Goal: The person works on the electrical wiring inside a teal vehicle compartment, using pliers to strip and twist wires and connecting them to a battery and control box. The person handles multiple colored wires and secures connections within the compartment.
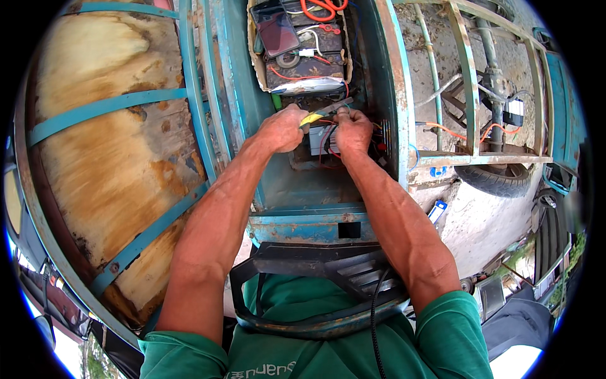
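Observation:
Both hands work inside an open blue metal compartment [297, 189]. My left hand [287, 128] is closed around the yellow handle of a knife [310, 118], whose narrow grey blade slants up to the right. Beside the blade, my right hand [353, 131] is closed in a pinch; what lies between thumb and finger is too small to make out. Below and between the hands sits a grey-white box [320, 140] with thin red and dark wires looping over it. More wires and small red parts show right of my right hand.
A worn carton [259, 71] above my hands holds batteries, a phone [275, 28], a tape roll [288, 60] and red and white wires. A rusty-stained panel [113, 139] lies left. At right are a metal frame [468, 82] and a tyre [495, 179]. A black-and-blue curved part [315, 252] is against my body.

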Demonstrator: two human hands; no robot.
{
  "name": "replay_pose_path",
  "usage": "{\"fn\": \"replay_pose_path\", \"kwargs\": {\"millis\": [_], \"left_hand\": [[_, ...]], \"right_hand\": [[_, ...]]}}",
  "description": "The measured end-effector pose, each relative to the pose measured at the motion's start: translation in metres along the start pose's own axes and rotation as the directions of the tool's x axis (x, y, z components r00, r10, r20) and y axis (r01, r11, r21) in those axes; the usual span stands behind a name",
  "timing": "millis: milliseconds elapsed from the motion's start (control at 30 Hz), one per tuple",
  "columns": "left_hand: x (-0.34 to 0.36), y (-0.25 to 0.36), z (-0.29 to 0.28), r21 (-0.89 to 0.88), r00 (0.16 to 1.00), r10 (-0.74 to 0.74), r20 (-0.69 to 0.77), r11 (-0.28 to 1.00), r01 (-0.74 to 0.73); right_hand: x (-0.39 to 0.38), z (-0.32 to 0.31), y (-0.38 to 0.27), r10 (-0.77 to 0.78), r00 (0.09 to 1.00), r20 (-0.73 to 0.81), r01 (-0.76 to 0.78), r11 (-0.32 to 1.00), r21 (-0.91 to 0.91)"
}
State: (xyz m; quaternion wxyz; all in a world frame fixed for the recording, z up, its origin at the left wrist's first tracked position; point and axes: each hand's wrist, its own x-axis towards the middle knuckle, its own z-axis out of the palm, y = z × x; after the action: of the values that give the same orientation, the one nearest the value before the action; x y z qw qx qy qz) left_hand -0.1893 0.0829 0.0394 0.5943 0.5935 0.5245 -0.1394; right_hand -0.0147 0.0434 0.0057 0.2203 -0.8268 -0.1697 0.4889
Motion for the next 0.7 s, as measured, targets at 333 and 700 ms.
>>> {"fn": "replay_pose_path", "kwargs": {"millis": [333,700], "left_hand": [[0.000,0.005,0.006,0.004,0.996,-0.065,-0.066,0.998,0.065],[0.012,0.001,-0.001,-0.402,0.925,-0.247,0.288,0.846,0.351]], "right_hand": [[0.005,-0.003,-0.005,0.062,0.998,0.026,-0.056,0.979,-0.198],[0.010,0.000,0.000,0.118,0.993,0.021,-0.118,0.993,-0.008]]}}
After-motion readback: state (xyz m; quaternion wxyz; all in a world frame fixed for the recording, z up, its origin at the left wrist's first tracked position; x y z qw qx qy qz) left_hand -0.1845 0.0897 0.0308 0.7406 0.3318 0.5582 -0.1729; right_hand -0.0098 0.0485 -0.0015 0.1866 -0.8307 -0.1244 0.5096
